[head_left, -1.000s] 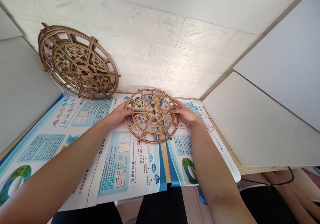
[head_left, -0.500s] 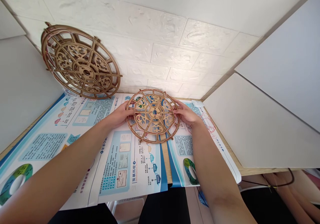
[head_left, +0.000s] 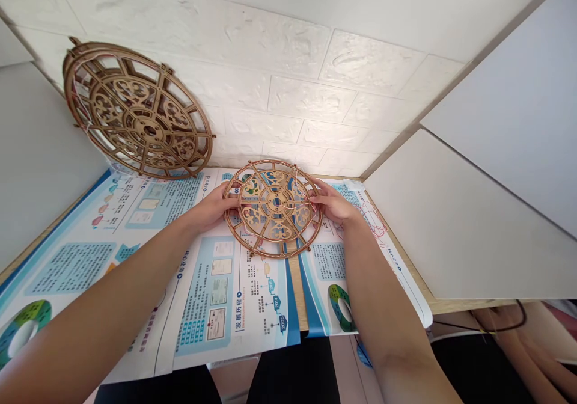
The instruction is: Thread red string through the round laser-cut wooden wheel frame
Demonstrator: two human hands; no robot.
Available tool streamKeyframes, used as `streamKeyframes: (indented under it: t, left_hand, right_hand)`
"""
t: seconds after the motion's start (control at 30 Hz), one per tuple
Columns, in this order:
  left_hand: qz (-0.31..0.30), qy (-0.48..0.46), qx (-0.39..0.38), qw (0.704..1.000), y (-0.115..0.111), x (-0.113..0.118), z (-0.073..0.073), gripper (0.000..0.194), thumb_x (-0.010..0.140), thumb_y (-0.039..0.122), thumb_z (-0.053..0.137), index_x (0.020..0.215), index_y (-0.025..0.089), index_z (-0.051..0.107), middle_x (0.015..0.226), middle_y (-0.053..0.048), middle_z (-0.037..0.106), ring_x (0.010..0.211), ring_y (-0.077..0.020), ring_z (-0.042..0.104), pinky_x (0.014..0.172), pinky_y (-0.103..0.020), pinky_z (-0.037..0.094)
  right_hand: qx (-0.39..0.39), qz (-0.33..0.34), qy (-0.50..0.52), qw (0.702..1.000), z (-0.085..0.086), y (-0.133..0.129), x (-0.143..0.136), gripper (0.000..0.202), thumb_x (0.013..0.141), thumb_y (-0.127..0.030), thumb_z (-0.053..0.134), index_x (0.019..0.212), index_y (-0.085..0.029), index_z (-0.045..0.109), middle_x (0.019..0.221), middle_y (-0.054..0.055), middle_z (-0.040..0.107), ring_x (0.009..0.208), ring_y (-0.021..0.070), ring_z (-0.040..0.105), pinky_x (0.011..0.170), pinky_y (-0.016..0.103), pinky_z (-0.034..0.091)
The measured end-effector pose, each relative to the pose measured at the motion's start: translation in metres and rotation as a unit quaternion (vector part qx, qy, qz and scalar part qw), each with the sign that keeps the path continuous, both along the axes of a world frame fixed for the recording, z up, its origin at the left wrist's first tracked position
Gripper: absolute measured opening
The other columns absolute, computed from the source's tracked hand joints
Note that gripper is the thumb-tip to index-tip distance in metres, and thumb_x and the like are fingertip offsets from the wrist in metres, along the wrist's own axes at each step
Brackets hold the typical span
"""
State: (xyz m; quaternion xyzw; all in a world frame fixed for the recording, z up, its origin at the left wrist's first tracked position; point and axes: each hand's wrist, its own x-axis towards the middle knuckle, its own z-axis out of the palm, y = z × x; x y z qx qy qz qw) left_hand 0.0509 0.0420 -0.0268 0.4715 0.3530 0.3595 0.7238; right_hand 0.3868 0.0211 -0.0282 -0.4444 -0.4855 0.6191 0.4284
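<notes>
Hardly anything has moved since half a second ago: the whole view has slid a bit to the left, and both hands keep the same hold. Left hand (head_left: 211, 208) and right hand (head_left: 336, 204) each pinch one side of the gold wheel (head_left: 267, 202), thumbs on the front, other fingers mostly hidden behind it. So the wheel sits between the two sets of fingers; I can't tell if it touches the paper sheets (head_left: 225, 302) under them. A thin, pale wire (head_left: 298, 180) loops loosely close by the right thumb. It could snag on that thumb or get pulled off if the wheel were turned, because it hangs slack. Squeezing too hard from both sides might bend the thin spokes. The wheel's fancy face points up toward the person's head, and being round, it has no long side. Past the right fingers is a tangle of red wire (head_left: 379, 228). Beyond the left fingers, bigger brown wheels (head_left: 158, 98) lean on the white wall (head_left: 243, 73).
</notes>
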Motion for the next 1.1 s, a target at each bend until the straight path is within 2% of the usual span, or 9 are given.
streamKeyframes:
  t: [0.27, 0.73, 1.1]
  left_hand:
    - [-0.001, 0.018, 0.007, 1.0, -0.0003, 0.0006, 0.0012, 0.063, 0.066, 0.021, 0.084, 0.122, 0.017, 0.055, 0.101, -0.008, 0.071, 0.078, -0.02, 0.068, 0.067, -0.031, 0.054]
    - [0.008, 0.012, 0.006, 1.0, -0.0026, 0.0022, 0.0035, 0.061, 0.064, 0.021, 0.086, 0.117, 0.017, 0.057, 0.1, -0.006, 0.07, 0.08, -0.0195, 0.068, 0.068, -0.03, 0.054]
    - [0.007, 0.012, -0.001, 1.0, -0.002, 0.0015, 0.0035, 0.059, 0.063, 0.018, 0.085, 0.115, 0.017, 0.057, 0.099, -0.006, 0.071, 0.079, -0.0201, 0.068, 0.066, -0.03, 0.054]
  right_hand:
    - [0.009, -0.007, -0.014, 1.0, 0.0011, 0.0001, -0.0024, 0.075, 0.07, -0.017, 0.076, 0.142, -0.023, 0.054, 0.081, -0.002, 0.064, 0.063, 0.0125, 0.051, 0.056, 0.026, 0.039]
    - [0.021, 0.019, -0.019, 0.999, 0.0021, 0.0005, -0.0014, 0.079, 0.072, -0.018, 0.077, 0.145, -0.023, 0.048, 0.079, -0.004, 0.063, 0.054, 0.0098, 0.048, 0.051, 0.025, 0.036]
    - [-0.008, -0.014, -0.02, 1.0, 0.0033, -0.0007, -0.0023, 0.082, 0.067, -0.018, 0.078, 0.144, -0.023, 0.049, 0.082, -0.003, 0.063, 0.054, 0.0103, 0.049, 0.051, 0.025, 0.036]
